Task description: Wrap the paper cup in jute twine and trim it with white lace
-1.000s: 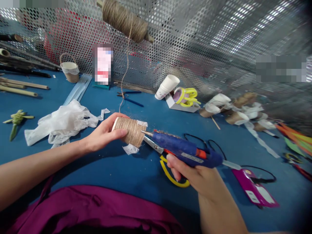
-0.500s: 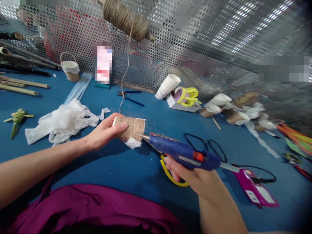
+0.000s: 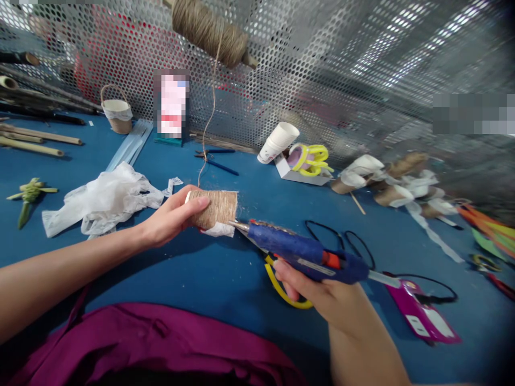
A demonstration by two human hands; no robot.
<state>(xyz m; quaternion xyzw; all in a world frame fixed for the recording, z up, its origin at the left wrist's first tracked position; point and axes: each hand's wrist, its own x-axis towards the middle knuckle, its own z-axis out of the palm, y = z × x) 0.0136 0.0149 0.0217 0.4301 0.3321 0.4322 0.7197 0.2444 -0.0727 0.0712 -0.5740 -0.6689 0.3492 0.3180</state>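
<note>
My left hand (image 3: 177, 212) is closed around a twine-wrapped paper cup (image 3: 219, 206), which lies on its side above the table with its thumb-side wall facing up. A strip of white lace (image 3: 220, 230) hangs from the cup's lower right edge. My right hand (image 3: 308, 284) grips a blue glue gun (image 3: 300, 249), a glue stick poking out of its back end. The nozzle tip is at the lace by the cup's edge; whether it touches cannot be made out. From the cup, twine (image 3: 209, 123) runs up to a large spool (image 3: 209, 32).
Yellow-handled scissors (image 3: 281, 287) lie beneath the glue gun. Crumpled white lace (image 3: 116, 198) is left of the cup, and blue pliers (image 3: 219, 162) lie behind it. White paper cups (image 3: 278, 142) lean near a white box (image 3: 301, 172). A small basket (image 3: 118, 115) stands by the mesh wall.
The glue gun's nozzle has gone from the cup's twine side to the lace at its edge. The cup has turned slightly and shifted a little left in my left hand.
</note>
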